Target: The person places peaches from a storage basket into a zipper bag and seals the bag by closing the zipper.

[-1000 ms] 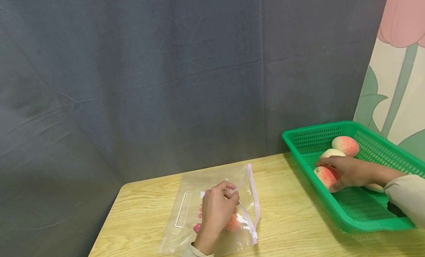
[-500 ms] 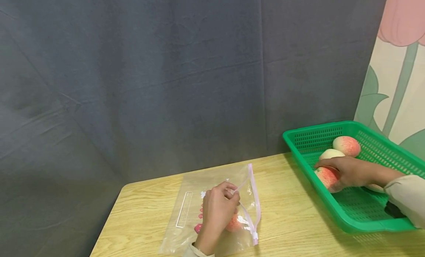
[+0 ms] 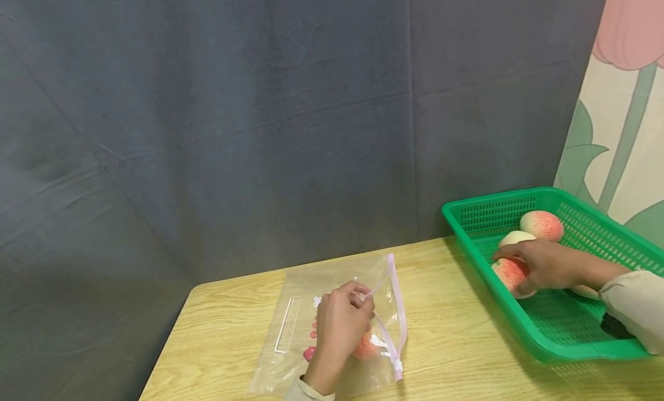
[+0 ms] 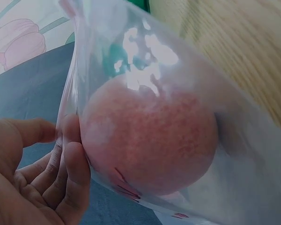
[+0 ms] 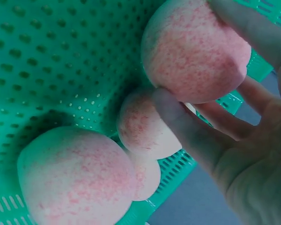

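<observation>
A clear zip bag (image 3: pixel 287 332) with a lilac slider strip lies on the table. My left hand (image 3: pixel 339 326) pinches the lip of its mouth between thumb and fingers, holding it up. Inside the bag rests one pink peach (image 4: pixel 150 136), seen through the plastic in the left wrist view. Over in the green basket (image 3: pixel 467 263), my right hand (image 3: pixel 552 267) grips a red-speckled peach (image 5: pixel 196 51), thumb on one side and fingers round the other. Several more peaches stay in the basket, among them a pale one (image 3: pixel 516 238) right beside that hand.
Another peach (image 3: pixel 542 226) sits toward the basket's back corner, and a large one (image 5: pixel 77 178) fills the lower left of the right wrist view. A grey curtain (image 3: pixel 311 130) hangs behind the wooden table (image 3: pixel 207 332). On the right stands a flower-patterned wall (image 3: pixel 633 147).
</observation>
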Available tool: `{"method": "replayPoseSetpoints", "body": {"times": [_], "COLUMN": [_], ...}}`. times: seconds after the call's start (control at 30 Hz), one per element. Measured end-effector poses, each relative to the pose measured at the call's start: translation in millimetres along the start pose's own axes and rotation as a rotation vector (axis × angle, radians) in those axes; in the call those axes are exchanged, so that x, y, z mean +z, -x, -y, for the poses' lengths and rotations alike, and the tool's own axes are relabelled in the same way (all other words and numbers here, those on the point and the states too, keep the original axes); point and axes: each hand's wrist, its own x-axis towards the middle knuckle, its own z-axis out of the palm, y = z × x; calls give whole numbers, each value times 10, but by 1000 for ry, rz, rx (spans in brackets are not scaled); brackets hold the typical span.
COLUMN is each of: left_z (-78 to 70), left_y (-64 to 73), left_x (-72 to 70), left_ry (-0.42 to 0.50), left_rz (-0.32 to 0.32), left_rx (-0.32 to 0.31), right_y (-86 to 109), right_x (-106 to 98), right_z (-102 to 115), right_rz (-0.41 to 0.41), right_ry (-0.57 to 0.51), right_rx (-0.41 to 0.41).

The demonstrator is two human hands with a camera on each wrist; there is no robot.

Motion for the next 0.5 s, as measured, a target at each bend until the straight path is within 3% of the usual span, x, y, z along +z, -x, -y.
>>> {"method": "replayPoseSetpoints", "body": {"times": [0.3, 0.5], "left_z": [-32, -35], "left_y": [13, 13], "left_x": [-20, -25], "left_ry": [-8, -13], "left_rz": [4, -2], "left_rx": [-1, 2], "right_y": [62, 135], "right_x": [-149, -348], "right_z": [214, 340], "right_rz": [-38, -153], "right_ry": [27, 123], "right_rx": [109, 140]}}
